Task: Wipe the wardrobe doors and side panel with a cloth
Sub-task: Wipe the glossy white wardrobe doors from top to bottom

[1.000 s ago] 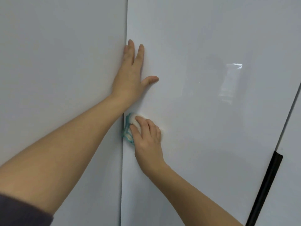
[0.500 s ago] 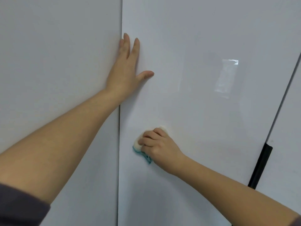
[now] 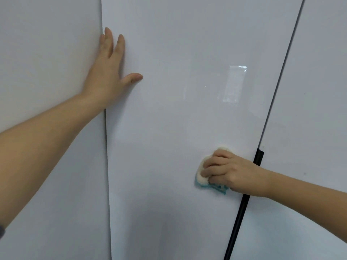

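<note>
Wardrobe door: the glossy white middle door (image 3: pixel 178 113) fills most of your view, its long axis running top to bottom.
Cloth: a bunched white cloth with a teal edge (image 3: pixel 202 180) is pressed flat to that door, low on its right side.
Right hand: your right hand (image 3: pixel 232 173) grips the cloth with fingers curled over it, knuckles pointing left.
Left hand: your left hand (image 3: pixel 107 76) lies open and flat, fingers straight and pointing up. It rests across the left edge of the same door, well apart from the cloth.
Key relation: the cloth sits near the door's right edge, so most of the door's width lies to the left of your right hand, between your two hands. The door's height runs above and below it. Your right hand is the only one on the cloth.
Handle: a black strip handle (image 3: pixel 242 209) runs down the seam just beside the cloth, partly hidden behind your right wrist. I judge it the one thing a rightward or downward stroke could catch.
Neighbouring door: another white door (image 3: pixel 309 109) lies right of that seam.
Left panel: a white panel (image 3: pixel 47 72) lies left of your left hand. You cannot tell whether it is a door or the side panel.
Glare: a bright reflection (image 3: pixel 234 83) above the cloth may hide smears.
</note>
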`<move>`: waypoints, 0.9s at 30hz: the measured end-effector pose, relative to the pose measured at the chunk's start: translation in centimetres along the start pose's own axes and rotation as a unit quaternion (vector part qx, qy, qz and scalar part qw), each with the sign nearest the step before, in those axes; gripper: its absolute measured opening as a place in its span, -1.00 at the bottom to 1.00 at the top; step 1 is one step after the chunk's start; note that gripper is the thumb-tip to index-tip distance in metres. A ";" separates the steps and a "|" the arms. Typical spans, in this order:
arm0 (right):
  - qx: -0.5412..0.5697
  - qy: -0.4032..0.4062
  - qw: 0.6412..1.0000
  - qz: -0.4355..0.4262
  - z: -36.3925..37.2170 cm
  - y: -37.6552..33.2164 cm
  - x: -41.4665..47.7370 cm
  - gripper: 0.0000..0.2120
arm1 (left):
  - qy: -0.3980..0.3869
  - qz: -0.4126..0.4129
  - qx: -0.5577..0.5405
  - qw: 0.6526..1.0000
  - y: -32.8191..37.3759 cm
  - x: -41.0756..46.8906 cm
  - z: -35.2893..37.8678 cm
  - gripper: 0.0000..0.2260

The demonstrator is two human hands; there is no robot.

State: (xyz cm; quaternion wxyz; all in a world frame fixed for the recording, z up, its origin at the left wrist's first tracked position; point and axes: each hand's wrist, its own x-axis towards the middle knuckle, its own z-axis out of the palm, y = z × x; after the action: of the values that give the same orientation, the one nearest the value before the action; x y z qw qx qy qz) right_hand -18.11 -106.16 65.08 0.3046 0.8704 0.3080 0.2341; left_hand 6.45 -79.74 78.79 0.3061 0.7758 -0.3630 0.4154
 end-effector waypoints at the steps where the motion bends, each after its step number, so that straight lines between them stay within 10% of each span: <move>1: 0.000 -0.011 1.000 -0.007 -0.4 0.3 -0.8 -0.57 | -0.001 -0.001 0.002 1.000 0.0 0.0 0.0 -0.18; 15: -0.032 -0.080 0.992 -0.095 -0.8 0.7 -3.4 -0.78 | 0.002 0.000 0.000 1.000 0.0 -0.1 0.0 -0.19; 27: -0.029 0.090 0.989 -0.109 7.0 -3.0 9.3 -0.72 | 0.002 0.002 0.016 1.000 0.1 0.0 0.0 -0.19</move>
State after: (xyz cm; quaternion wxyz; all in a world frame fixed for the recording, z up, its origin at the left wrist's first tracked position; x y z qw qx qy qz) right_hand -8.61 -100.66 60.18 0.3242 0.7977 0.4207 0.2856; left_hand 6.39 -79.82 78.83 0.2929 0.7792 -0.3576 0.4233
